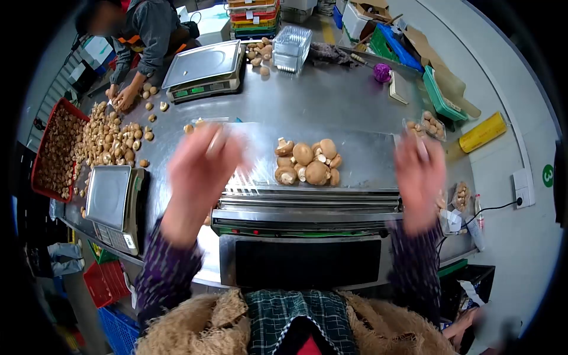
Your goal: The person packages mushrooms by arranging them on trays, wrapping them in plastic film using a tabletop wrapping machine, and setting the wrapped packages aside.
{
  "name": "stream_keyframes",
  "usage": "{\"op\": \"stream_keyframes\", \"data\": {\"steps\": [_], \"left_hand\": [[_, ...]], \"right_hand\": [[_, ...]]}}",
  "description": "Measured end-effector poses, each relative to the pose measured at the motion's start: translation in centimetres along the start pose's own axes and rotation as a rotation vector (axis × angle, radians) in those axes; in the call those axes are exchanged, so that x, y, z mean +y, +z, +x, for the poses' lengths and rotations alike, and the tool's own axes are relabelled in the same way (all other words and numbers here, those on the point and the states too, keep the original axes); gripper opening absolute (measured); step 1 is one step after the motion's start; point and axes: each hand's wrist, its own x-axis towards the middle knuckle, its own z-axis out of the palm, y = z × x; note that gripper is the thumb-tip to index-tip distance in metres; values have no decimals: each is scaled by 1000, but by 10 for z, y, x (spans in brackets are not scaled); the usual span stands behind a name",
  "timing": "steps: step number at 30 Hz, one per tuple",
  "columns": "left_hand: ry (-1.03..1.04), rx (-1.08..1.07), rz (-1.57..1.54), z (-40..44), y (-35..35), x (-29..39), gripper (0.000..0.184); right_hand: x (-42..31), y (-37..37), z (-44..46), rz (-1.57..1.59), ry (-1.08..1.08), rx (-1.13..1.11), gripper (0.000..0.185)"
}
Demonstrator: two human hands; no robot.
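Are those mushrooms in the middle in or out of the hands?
Out: the mushrooms sit clustered, with the left hand and right hand apart on either side.

flecked purple sleeves (pixel 171 260) | shaggy tan garment (pixel 195 325) | dark-green checked cloth (pixel 272 313) | black-and-white trim (pixel 302 318)

The fingers of my left hand (pixel 204 157) blur left of centre, those of my right hand (pixel 420 174) towards the right; I can't tell whether they hold anything. Between them, mid-frame, brown mushrooms (pixel 303 154) sit clustered on the bench (pixel 349 97). One scale (pixel 204 62) stands upper left, loose mushrooms (pixel 112 139) spread below it, clear containers (pixel 291 48) at top centre, a yellow roll (pixel 482 132) far right.
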Motion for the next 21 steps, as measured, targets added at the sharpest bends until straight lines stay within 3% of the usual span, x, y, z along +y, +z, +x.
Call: {"op": "stream_keyframes", "data": {"steps": [1,2,4,5,6,8,9,11,13,14,15,16,18,20,21], "left_hand": [[202,74,274,52,13,-21,29],[261,-33,507,94,-14,-40,28],[-154,286,1165,121,-72,-82,27],[-32,233,1285,121,-110,-115,25],[88,182,1401,114,-133,-135,24],[29,103,1363,99,-139,-130,25],[-26,16,1320,88,-139,-128,27],[-110,-24,1140,77,-122,-114,29],[-377,-73,908,72,-113,-96,34],[-484,-41,905,65,-109,-92,38],[-590,-10,903,57,-100,-86,43],[-746,-37,982,48,-91,-76,46],[-619,-77,977,15,-66,-68,47],[-359,-308,1185,-34,-40,-57,42],[-441,-319,1123,-60,-32,-57,39]], "right_hand": [[22,-4,37,-219,-147,21,22],[45,-8,74,-441,-289,76,18],[92,-117,128,-930,-306,75,21],[104,-149,136,-1176,-271,47,22],[113,-135,118,-1419,-356,73,23],[100,-127,105,-1531,-331,-193,19],[92,-122,94,-1528,-325,-179,19],[69,-102,91,-1207,245,-363,24],[58,-78,83,-1213,300,-354,25],[56,-69,71,-1207,372,-333,26],[53,-51,55,-1445,304,-396,32],[46,-37,40,-1445,302,-398,32],[36,-23,2,-1594,502,-423,33],[31,-33,-48,-1631,74,-717,32],[35,-41,-75,-1533,203,-711,32]]}}
